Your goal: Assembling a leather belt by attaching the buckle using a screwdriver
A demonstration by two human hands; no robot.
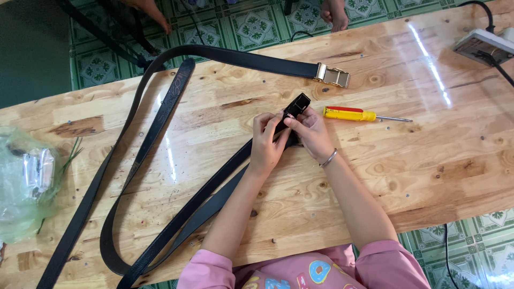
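Both hands meet at the table [417, 160] centre, gripping one black belt end [296, 105]. The left hand [266, 143] is clenched round the strap just below the end, thumb and fingers wrapped on it. The right hand [310, 132] pinches the same end from the right side, fingertips pressed on the strap beside the left fingers; the two hands touch. A bracelet [329, 158] sits on the right wrist.

Key relation: the belt end sticks out up and to the right past both sets of fingertips, away from the person. Its long axis runs diagonally, from lower left up to upper right. The strap [214, 182] trails back down-left under the left forearm, then loops round near the table's near edge. The end looks like a dark clamp or open tip; the detail is too small to tell.

The screwdriver [350, 113], yellow handle with red, lies just right of the belt end, shaft pointing right, roughly level. It is nearer the right hand, close to but apart from the fingers. The left hand is farther from it, with the belt end between.

A second belt with a gold buckle [333, 75] lies further up the table, well apart from both hands. A plastic bag [24, 182] sits at the far left edge. A power strip [484, 47] is at the top right corner.
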